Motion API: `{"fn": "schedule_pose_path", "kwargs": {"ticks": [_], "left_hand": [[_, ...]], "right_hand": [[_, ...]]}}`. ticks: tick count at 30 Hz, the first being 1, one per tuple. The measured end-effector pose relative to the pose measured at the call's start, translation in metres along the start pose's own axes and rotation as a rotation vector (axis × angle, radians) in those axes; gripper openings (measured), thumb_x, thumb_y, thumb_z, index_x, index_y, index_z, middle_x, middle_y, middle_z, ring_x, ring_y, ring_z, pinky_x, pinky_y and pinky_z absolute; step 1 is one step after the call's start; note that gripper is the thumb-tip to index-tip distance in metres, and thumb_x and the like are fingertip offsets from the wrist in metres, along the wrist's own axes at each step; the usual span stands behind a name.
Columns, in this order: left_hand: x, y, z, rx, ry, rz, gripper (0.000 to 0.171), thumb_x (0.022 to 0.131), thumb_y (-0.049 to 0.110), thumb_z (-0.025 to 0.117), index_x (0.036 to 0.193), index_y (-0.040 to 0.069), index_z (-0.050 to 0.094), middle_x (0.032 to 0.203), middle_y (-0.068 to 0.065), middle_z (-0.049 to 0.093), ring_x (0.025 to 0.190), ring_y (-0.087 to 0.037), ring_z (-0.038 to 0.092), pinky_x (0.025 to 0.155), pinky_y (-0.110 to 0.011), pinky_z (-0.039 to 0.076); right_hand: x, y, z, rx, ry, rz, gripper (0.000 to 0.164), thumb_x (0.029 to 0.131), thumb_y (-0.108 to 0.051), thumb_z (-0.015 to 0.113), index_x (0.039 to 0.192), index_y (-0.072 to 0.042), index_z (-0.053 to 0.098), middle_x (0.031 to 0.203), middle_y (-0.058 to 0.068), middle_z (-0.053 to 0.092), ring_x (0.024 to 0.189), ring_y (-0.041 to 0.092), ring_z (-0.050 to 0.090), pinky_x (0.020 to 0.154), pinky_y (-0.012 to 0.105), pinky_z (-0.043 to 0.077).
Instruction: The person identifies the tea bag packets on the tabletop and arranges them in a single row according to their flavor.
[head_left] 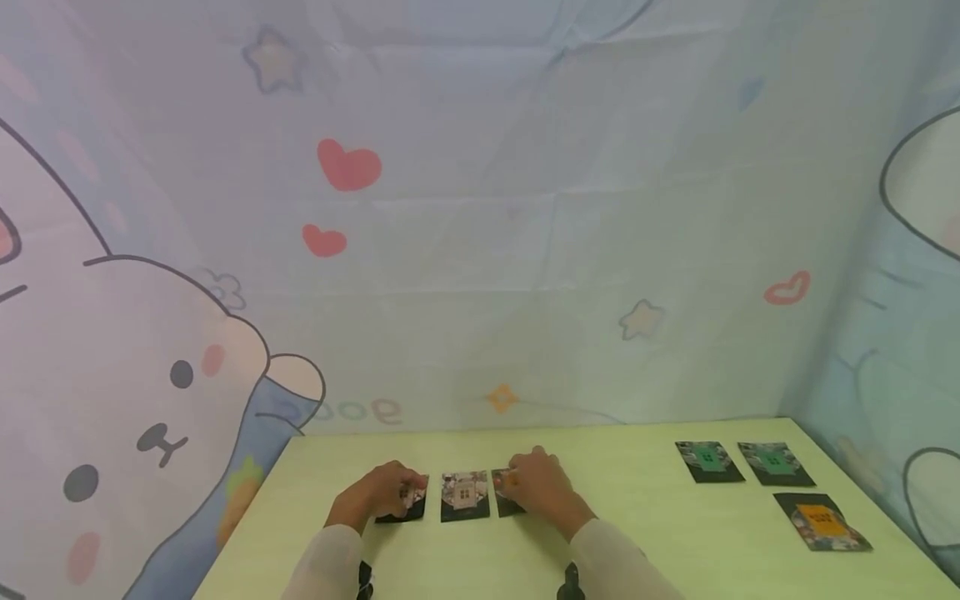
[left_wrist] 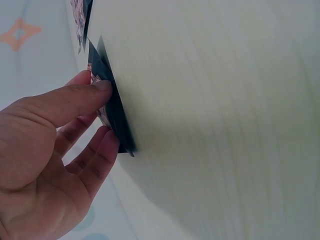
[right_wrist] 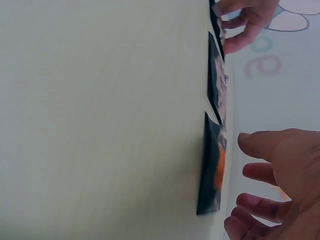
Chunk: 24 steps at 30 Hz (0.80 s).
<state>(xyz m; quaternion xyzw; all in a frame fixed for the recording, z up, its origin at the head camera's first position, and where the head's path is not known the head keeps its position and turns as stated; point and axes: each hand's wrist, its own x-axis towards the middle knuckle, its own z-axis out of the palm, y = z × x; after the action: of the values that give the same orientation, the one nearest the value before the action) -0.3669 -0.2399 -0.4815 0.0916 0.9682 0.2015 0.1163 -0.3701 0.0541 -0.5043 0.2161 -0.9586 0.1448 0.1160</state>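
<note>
Head view: left hand (head_left: 382, 490) grips the left packet (head_left: 412, 504) in a row of three on the pale yellow table (head_left: 465, 558). Beside it lies the middle packet (head_left: 465, 496), then the right packet (head_left: 504, 498), partly hidden behind the right hand (head_left: 543, 483). Well apart, toward the table's right side, are two green-labelled packets, a near-left one (head_left: 708, 461) and its neighbour (head_left: 776, 463), with an orange-labelled packet (head_left: 822, 521) closer to the person. A printed cloth (head_left: 525, 275) hangs behind.

Left wrist view: the thumb presses on the left packet's face and the fingers bend round its edge.

Right wrist view: the right hand's fingers are loosely bent and spread, holding nothing, just beside the right packet, with a visible gap between.
</note>
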Motion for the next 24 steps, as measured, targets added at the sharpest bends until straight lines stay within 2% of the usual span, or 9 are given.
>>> {"fn": "schedule_pose_path", "kwargs": {"ticks": [3, 6, 11, 17, 24], "left_hand": [[0.000, 0.001, -0.001, -0.001, 0.004, 0.000, 0.051, 0.083, -0.006, 0.078, 0.125, 0.023, 0.074, 0.136, -0.011, 0.058, 0.125, -0.038, 0.058, 0.091, -0.048, 0.051], [-0.002, 0.003, -0.001, -0.002, 0.007, -0.001, 0.050, 0.083, -0.006, 0.077, 0.124, 0.022, 0.074, 0.135, -0.011, 0.059, 0.124, -0.038, 0.058, 0.090, -0.047, 0.051], [-0.003, 0.003, 0.000, -0.010, 0.003, 0.005, 0.049, 0.084, -0.007, 0.077, 0.122, 0.022, 0.075, 0.135, -0.011, 0.059, 0.124, -0.038, 0.058, 0.089, -0.046, 0.051], [-0.004, 0.005, -0.001, -0.019, -0.001, 0.000, 0.049, 0.084, -0.008, 0.076, 0.123, 0.022, 0.075, 0.136, -0.011, 0.058, 0.124, -0.038, 0.058, 0.089, -0.046, 0.051], [-0.004, 0.005, -0.001, -0.020, -0.005, -0.016, 0.049, 0.085, -0.006, 0.076, 0.124, 0.024, 0.074, 0.137, -0.011, 0.058, 0.124, -0.036, 0.058, 0.086, -0.044, 0.051]], "right_hand": [[-0.004, 0.011, -0.012, 0.100, -0.023, 0.043, 0.031, 0.086, -0.028, 0.079, 0.105, -0.004, 0.076, 0.095, 0.010, 0.073, 0.080, 0.022, 0.058, 0.073, 0.044, 0.053], [-0.013, 0.025, -0.023, 0.194, -0.052, 0.121, 0.033, 0.084, -0.024, 0.078, 0.109, -0.003, 0.075, 0.102, 0.014, 0.072, 0.091, 0.028, 0.062, 0.081, 0.048, 0.053], [-0.030, 0.054, -0.038, 0.195, -0.078, 0.199, 0.034, 0.086, -0.024, 0.076, 0.112, -0.002, 0.074, 0.113, 0.018, 0.073, 0.112, 0.041, 0.064, 0.099, 0.056, 0.048], [-0.046, 0.090, -0.050, 0.176, -0.078, 0.226, 0.032, 0.087, -0.021, 0.074, 0.113, -0.003, 0.074, 0.107, 0.016, 0.075, 0.103, 0.036, 0.068, 0.091, 0.054, 0.051], [-0.064, 0.117, -0.070, 0.170, -0.111, 0.258, 0.034, 0.089, -0.021, 0.073, 0.117, -0.002, 0.072, 0.105, 0.014, 0.074, 0.097, 0.031, 0.069, 0.083, 0.051, 0.053]]}}
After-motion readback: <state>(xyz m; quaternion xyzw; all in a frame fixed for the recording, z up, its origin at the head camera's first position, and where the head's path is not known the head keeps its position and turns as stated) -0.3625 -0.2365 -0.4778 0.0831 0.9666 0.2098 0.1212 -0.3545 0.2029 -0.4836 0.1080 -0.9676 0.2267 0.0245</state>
